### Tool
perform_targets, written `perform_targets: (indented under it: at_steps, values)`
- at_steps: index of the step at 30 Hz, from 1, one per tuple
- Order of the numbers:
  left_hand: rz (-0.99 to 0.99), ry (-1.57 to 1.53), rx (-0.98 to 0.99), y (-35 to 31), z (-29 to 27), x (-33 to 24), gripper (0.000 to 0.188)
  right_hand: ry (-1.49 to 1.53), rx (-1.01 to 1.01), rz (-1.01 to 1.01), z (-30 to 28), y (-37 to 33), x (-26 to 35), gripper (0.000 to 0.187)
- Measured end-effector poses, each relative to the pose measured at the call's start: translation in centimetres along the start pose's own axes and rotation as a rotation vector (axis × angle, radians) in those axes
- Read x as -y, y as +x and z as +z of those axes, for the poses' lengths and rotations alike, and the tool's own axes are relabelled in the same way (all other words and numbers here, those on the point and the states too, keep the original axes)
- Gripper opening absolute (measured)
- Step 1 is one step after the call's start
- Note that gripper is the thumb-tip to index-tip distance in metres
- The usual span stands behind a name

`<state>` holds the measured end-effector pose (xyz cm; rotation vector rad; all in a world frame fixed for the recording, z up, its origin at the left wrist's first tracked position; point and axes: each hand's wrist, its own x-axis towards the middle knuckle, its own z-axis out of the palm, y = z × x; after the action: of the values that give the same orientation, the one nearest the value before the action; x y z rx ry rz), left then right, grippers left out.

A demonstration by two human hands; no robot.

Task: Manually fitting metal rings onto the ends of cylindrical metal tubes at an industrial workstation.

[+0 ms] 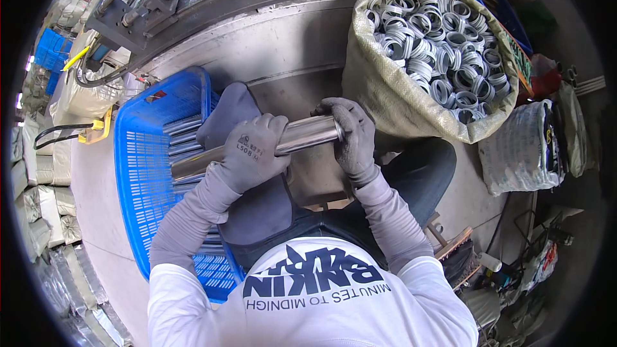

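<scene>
A long shiny metal tube point(303, 135) lies slanted in front of me, its left end low over the blue basket and its right end higher. My left hand point(256, 149), in a grey glove, is wrapped round the tube's middle. Around the tube's right end closes my gloved right hand point(352, 140), its fingers partly covering that end. Under the tube a dark grey pad point(258, 213) rests over my left thigh and beside the basket. More metal tubes point(185, 130) lie in the blue plastic basket point(134, 186) at my left.
A woven sack point(379, 93) full of grey-white rings point(443, 45) stands at the front right. Along the far side runs a metal machine frame point(250, 1). A wrapped bundle point(522, 148) sits at right, and stacked wrapped packs point(54, 209) line the left.
</scene>
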<state>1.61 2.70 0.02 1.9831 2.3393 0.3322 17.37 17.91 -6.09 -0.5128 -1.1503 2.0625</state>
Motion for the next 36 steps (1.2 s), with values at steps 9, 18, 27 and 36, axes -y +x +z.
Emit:
perform_targets:
  at_steps: [9,18,27,36]
  values:
    - [-0.051,-0.029,0.084,0.2,-0.1,-0.5,0.049,-0.504,-0.011,-0.283,0.7,-0.2,-0.4,0.028]
    - [-0.061,0.044,0.272,0.9,-0.3,-0.3,0.058,-0.538,-0.057,-0.226,0.4,0.2,-3.0,0.022]
    - [-0.216,-0.910,-0.256,-4.3,0.6,0.0,0.043,-0.688,-0.205,-0.566,-3.3,1.3,2.6,0.029]
    - [-0.028,-1.359,-0.923,-0.9,-9.7,3.4,0.043,-1.477,-0.227,-0.747,-8.8,5.7,15.5,0.044]
